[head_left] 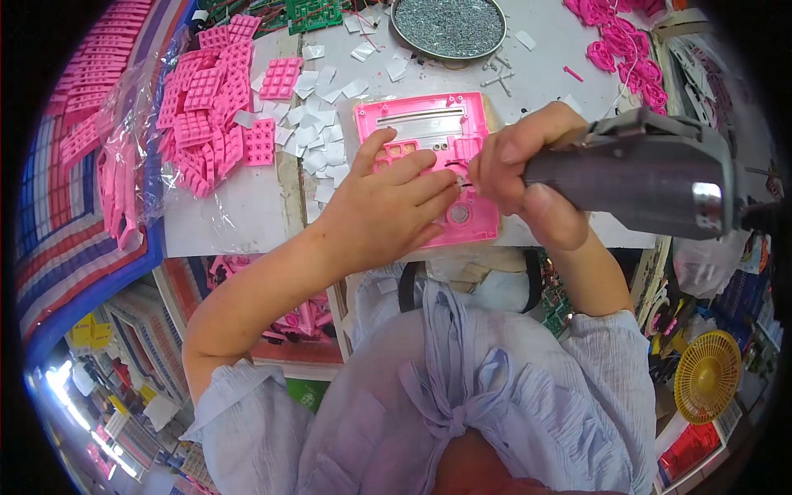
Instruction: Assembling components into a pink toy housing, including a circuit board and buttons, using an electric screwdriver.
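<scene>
A pink plastic casing [487, 221] lies face down at the table's front edge, its inside with posts and openings showing. My left hand [384, 202] is spread over its left and middle part, fingers stretched out and resting on it. My right hand [532, 169] is closed around the front end of a dark grey electric screwdriver [635, 181], which lies almost sideways in view. Its tip is hidden behind my right fingers, beside the casing's right side. A short dark wire shows between my hands.
Left of the casing lie white paper squares [309, 136] and a heap of pink keypads [198, 91]. Behind it stands a round dish of small silvery screws [450, 26]. Pink coiled parts [623, 49] lie at the back right, and a green circuit board [313, 13] at the back.
</scene>
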Demonstrator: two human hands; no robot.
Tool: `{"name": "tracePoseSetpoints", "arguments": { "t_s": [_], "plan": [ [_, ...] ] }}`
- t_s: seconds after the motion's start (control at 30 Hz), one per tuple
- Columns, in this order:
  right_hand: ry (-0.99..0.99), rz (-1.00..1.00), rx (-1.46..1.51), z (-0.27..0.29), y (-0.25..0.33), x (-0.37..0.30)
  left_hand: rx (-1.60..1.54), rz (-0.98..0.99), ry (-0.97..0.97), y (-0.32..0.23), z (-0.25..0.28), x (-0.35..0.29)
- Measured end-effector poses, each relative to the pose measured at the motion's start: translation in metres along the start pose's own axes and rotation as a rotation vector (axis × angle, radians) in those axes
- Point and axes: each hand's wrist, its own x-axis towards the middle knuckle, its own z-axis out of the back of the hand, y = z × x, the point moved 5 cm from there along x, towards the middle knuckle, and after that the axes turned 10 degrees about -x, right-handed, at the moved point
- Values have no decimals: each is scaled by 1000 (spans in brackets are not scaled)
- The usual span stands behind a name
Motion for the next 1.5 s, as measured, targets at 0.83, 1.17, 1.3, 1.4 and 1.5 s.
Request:
{"name": "tracePoseSetpoints", "arguments": {
  "t_s": [0.83, 1.17, 1.3, 1.4, 1.5],
  "plan": [
    [-31, 58, -32, 78, 50, 48, 375, 689, -285, 170, 72, -34],
    [-555, 318, -798, 69, 61, 29, 164, 579, -528, 142, 97, -29],
    [-310, -8, -427, 29, 32, 4, -124, 539, -639, 74, 84, -28],
    [117, -476, -425, -25, -8, 22, -89, 270, -577, 36, 64, -6],
    [154, -363, -554, -46, -17, 44, -315, 594, -461, 36, 44, -9]
  ]
}}
